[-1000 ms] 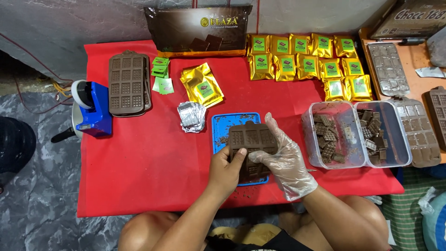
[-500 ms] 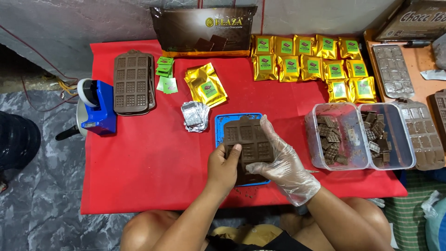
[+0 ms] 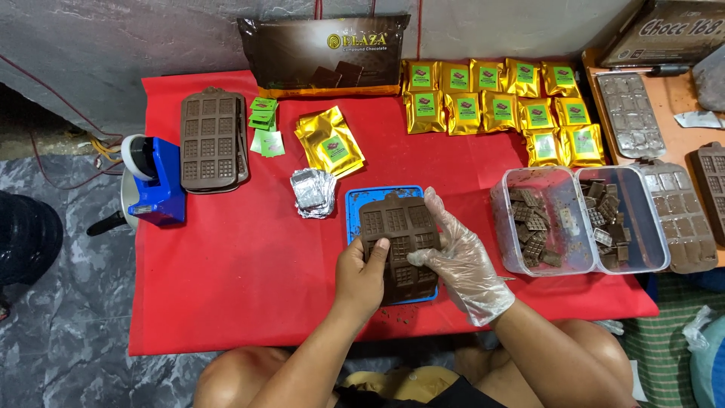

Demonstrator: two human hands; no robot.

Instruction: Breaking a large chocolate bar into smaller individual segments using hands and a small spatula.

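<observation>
1. Tape dispenser (image 3: 155, 181), blue, at the desk's 9 o'clock edge, overhanging the red cloth (image 3: 242, 287).
2. Spare mould (image 3: 212, 140), brown, long axis 12-to-6, at 10 o'clock from the hands.
3. Green labels (image 3: 264, 125), small stack, just beside the spare mould at its 3 o'clock.
4. Gold pouches, loose pile (image 3: 329, 141), at 11 o'clock from the hands; foil squares (image 3: 313, 190) below them.
5. Brown bag (image 3: 326, 54), wide, propped at the wall, 12 o'clock.
6. Left hand (image 3: 362, 276), bare, closed on the lower left edge of the mould (image 3: 399, 242), thumb on top.
7. Mould, brown, flexible, held over the blue tray (image 3: 361, 208). Long axis runs 12-to-6, slightly tilted. It lies between both hands, which meet it from 6 o'clock; the left hand grips its edge, the right presses from 4 o'clock. Neither is nearer; both touch it.
8. Right hand (image 3: 462, 261), in a clear glove, fingers curled against the mould's right side, gripping it.
9. Gold pouch rows (image 3: 498, 102), laid flat, at 1 o'clock.
10. Two clear tubs (image 3: 578, 219), side by side at 3 o'clock, well within the right hand's reach, holding small chocolate pieces (image 3: 532, 227).
11. Further moulds (image 3: 683, 219), at the far 3 o'clock edge, partly on an orange surface (image 3: 683, 102).

Surface: low desk under red cloth, crumbs near 6 o'clock. Room: grey marbled floor (image 3: 60, 332), grey wall behind; person seated, knees below the desk edge.
</observation>
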